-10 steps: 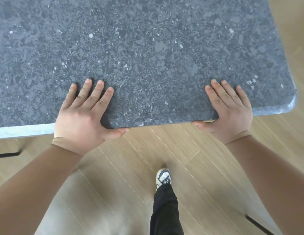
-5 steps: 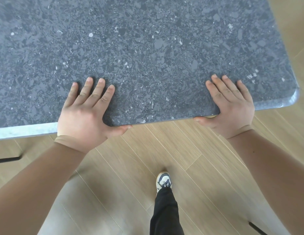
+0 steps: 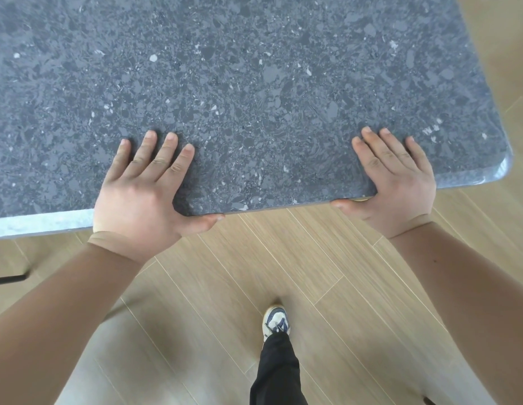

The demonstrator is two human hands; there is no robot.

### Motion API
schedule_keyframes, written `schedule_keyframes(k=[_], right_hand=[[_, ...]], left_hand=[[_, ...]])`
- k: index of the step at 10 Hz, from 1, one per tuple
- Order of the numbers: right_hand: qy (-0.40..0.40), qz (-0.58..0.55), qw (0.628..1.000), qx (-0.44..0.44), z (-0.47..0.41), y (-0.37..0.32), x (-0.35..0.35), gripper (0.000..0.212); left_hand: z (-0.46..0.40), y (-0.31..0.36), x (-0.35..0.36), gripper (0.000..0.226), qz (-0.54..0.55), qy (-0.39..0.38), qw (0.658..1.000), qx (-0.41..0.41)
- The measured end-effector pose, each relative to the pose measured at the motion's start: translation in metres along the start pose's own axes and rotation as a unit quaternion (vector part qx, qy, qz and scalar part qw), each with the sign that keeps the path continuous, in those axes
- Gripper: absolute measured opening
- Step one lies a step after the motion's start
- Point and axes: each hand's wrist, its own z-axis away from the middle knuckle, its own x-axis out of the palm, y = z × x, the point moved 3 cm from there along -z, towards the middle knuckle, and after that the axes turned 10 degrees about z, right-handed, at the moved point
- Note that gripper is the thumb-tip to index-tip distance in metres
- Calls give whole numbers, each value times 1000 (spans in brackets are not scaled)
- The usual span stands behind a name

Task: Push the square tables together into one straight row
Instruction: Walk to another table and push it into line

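- While both palms lay flat on the near edge, the square table (image 3: 254, 83) filled the frame from 9 to 2 o'clock.
- Left hand (image 3: 140, 197) at 8 o'clock: fingers spread wide on top, thumb hooked under the rim.
- Right hand (image 3: 397, 182) at 4 o'clock near the rounded corner, same clamp.
- Best practice: push evenly through both heels (uneven force would yaw it), low and steady.
- No neighbouring table visible; alignment couldn't be judged.
- Foot (image 3: 277, 320) at 6 o'clock, planted on wood floor (image 3: 327, 258).
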Motion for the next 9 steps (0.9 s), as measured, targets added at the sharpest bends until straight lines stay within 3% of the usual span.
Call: schedule_keyframes(k=[9], right_hand=[[-5, 4, 1000, -3, -32, 17, 22, 92]], left_hand=[[-35, -8, 9, 102, -14, -4, 1000, -4]])
